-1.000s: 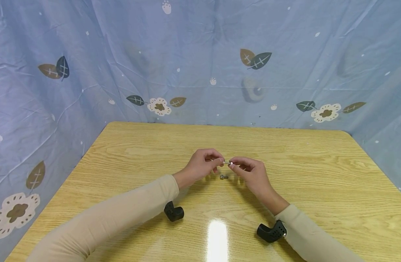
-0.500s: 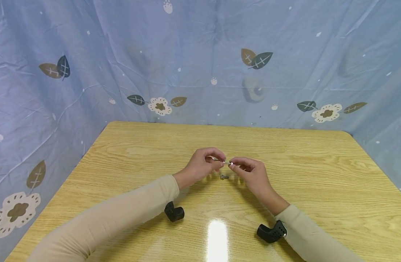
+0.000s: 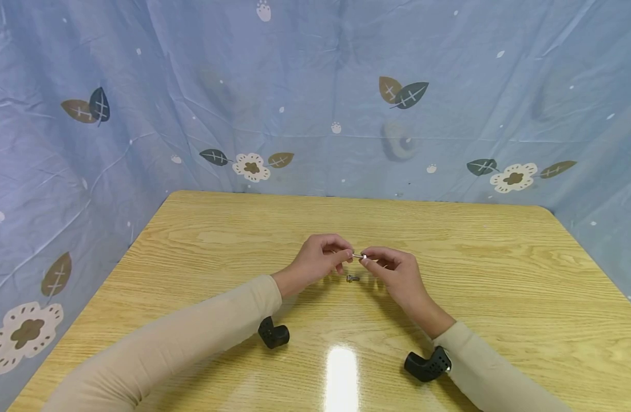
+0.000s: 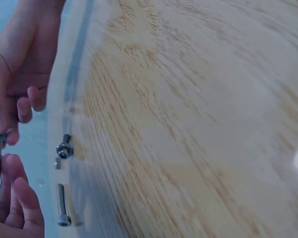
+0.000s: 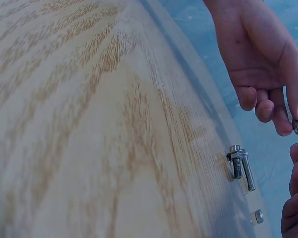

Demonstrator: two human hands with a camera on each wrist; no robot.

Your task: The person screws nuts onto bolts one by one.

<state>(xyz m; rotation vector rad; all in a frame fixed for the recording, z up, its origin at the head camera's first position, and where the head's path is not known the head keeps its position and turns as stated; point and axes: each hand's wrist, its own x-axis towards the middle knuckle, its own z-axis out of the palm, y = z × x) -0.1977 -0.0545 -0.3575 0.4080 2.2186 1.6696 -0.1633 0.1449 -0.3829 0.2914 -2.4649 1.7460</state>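
In the head view my left hand (image 3: 320, 257) pinches a thin silver metal rod (image 3: 357, 256) between thumb and fingers. At the rod's right end sits a small shiny bolt (image 3: 364, 257), which my right hand (image 3: 397, 269) grips by thumb and fingertips. Whether rod and bolt are one piece I cannot tell; fingers cover much of both. Below the hands a bolt with a ring at its head (image 3: 352, 278) lies on the table. The left wrist view also shows a longer socket-head bolt (image 4: 62, 206) and a small nut (image 4: 57, 162) there.
The wooden table (image 3: 233, 223) spreads around both arms, its far edge near a blue patterned curtain (image 3: 315, 86). Black camera mounts (image 3: 274, 333) hang at both wrists. A bright light reflection lies on the near tabletop.
The left fingers have shifted slightly along the rod; half a second ago more of it showed behind them. The right hand stays in place, and the loose bolt lies as before.
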